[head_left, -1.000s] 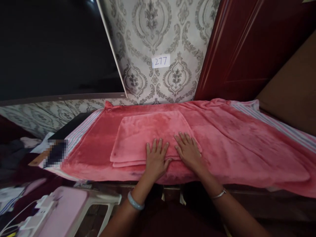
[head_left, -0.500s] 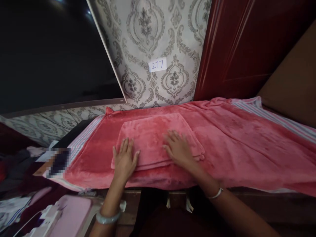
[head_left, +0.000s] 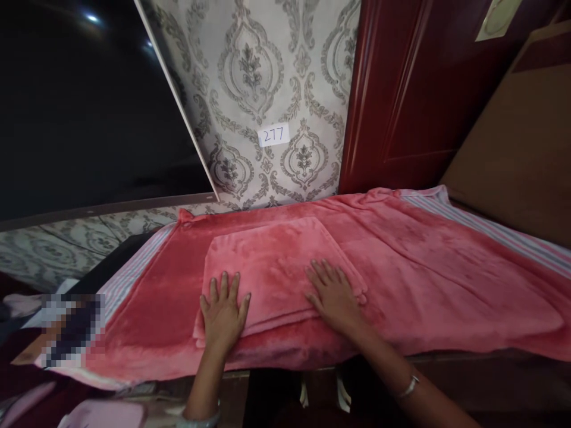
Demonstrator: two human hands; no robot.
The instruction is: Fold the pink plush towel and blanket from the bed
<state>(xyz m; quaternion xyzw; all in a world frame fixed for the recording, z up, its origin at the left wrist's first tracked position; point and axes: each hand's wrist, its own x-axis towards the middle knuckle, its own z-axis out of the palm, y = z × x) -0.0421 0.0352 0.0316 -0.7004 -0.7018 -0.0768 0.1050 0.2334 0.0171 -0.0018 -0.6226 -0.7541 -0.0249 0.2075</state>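
Note:
A folded pink plush cloth (head_left: 267, 261) lies flat on a larger pink plush blanket (head_left: 428, 279) with striped edges. My left hand (head_left: 224, 312) rests open on the folded cloth's left part, fingers spread and pointing away from me. On its right part lies my right hand (head_left: 333, 297), palm down, with the fingers stretched out. Neither hand grips anything. The folded layers show along the cloth's near edge, between my hands.
A large dark screen (head_left: 89, 113) stands at the back left. Patterned wallpaper carries a paper label (head_left: 273, 135) reading 277. To the right are a dark red door (head_left: 401, 107) and a brown panel (head_left: 513, 148). A pink object (head_left: 102, 414) sits at the lower left.
My view has shifted, so the blanket and cloth appear lower. The right hand has slid a little nearer to me over the cloth; both hands remain flat on it.

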